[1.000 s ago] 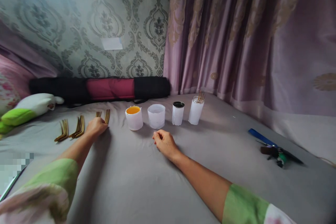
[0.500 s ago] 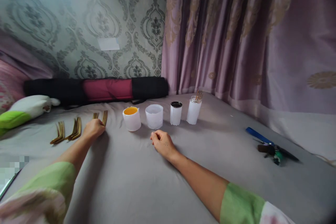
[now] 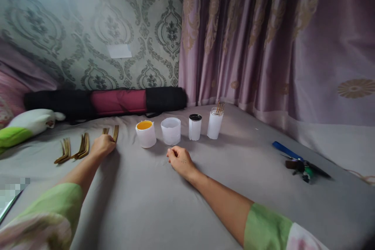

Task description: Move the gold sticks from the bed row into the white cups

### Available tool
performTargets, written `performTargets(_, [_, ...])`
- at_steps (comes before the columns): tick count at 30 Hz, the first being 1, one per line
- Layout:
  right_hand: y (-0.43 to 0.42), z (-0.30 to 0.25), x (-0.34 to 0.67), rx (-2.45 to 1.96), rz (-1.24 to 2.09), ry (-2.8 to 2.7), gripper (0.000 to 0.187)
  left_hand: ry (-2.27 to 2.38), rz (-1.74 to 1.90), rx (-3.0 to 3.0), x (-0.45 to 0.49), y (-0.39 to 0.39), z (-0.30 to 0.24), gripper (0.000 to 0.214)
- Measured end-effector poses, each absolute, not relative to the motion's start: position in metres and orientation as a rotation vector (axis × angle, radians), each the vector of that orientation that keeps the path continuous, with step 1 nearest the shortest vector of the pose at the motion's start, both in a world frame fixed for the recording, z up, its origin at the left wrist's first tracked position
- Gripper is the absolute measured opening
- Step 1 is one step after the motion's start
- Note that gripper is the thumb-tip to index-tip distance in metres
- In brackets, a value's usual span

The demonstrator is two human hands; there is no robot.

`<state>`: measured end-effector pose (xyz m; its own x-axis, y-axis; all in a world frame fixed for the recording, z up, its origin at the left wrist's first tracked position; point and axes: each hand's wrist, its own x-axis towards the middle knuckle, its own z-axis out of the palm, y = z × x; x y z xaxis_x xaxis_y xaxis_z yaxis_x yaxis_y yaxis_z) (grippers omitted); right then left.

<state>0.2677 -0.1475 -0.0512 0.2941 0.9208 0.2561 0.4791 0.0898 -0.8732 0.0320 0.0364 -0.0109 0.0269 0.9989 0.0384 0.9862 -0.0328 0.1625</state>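
My left hand point(image 3: 103, 144) reaches down over the slim gold-coloured pieces of cutlery point(image 3: 116, 133), its fingers closed around their lower part; the fingertips are mostly hidden. To its left lie two more stacks, a nearer gold stack point(image 3: 83, 146) and an outer gold stack point(image 3: 64, 151), both bent in outline. My right hand point(image 3: 181, 161) rests loosely curled on the grey sheet, with nothing visible in it. Just beyond it stands a wide white cup point(image 3: 171, 134). Beside that are a white cup with an orange inside point(image 3: 146, 137), a narrow white can with a dark inside point(image 3: 195, 129) and a taller white-wrapped jar point(image 3: 215, 127) holding thin brown sticks.
A long black and maroon rolled bag point(image 3: 117, 101) lies along the wall. A white and green plush toy point(image 3: 29, 125) is at the left. On the right are a blue-handled tool point(image 3: 287, 150) and a small dark and green cluster point(image 3: 303, 170). Purple curtains point(image 3: 249, 39) hang behind.
The view has shifted slightly. Both hands keep their places relative to the cutlery and cups, with no visible change in grip.
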Motion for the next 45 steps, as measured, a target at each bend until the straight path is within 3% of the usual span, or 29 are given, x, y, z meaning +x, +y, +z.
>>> performTargets(34, [-0.1478, -0.0528, 0.2690, -1.531, 0.531, -1.347, 0.030, 2.146, 0.270, 2.061, 0.0301, 0.0424, -0.0103, 0.032])
performTargets(45, [-0.1476, -0.0532, 0.2691, -1.538, 0.524, -1.345, 0.030, 2.107, 0.358, 2.060, 0.0347, 0.0375, -0.0036, 0.022])
